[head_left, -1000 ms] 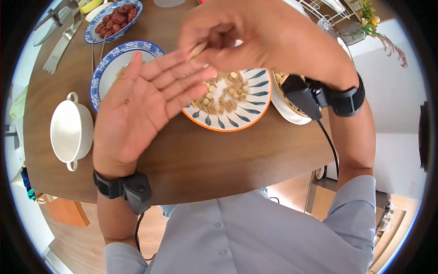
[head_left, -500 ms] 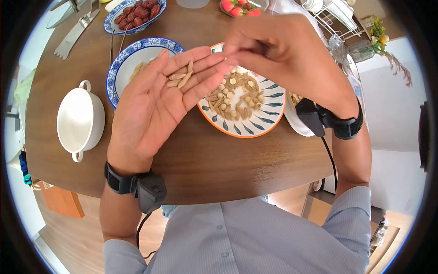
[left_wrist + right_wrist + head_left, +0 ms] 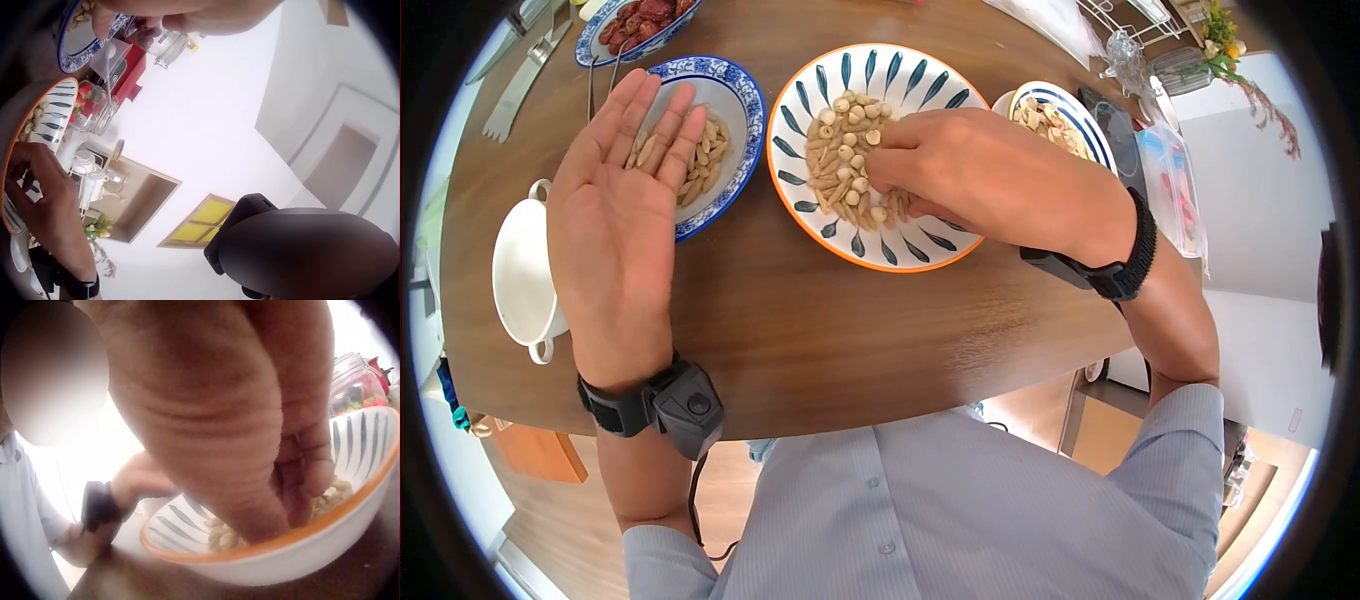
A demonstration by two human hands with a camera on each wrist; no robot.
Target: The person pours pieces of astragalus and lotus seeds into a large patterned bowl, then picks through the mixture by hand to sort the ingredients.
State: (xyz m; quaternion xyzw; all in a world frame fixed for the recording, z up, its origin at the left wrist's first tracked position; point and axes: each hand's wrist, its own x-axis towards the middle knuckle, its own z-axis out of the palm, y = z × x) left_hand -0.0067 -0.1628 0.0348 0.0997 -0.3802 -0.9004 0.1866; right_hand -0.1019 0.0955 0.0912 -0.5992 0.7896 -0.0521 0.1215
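The left hand is palm up with its fingers extended over the near left part of the blue-rimmed bowl. Nothing is visible on its palm. Long tan pieces lie in that bowl, some seen between the fingers. The right hand reaches into the orange-rimmed bowl, fingers bent down among round cream pieces and long tan ones. In the right wrist view the thumb and fingers of the right hand point down into the bowl; their tips are partly hidden, so any held piece cannot be made out.
A white two-handled bowl stands at the left, partly behind the left hand. Dark red dried fruit fills a dish at the back left. A blue-striped bowl of pale slices is beside the right wrist. Glassware stands at the back right.
The hands have moved apart: the left went left to the blue-rimmed bowl, the right down into the orange-rimmed one. Tan pieces seen on the left palm half a second ago no longer show there.
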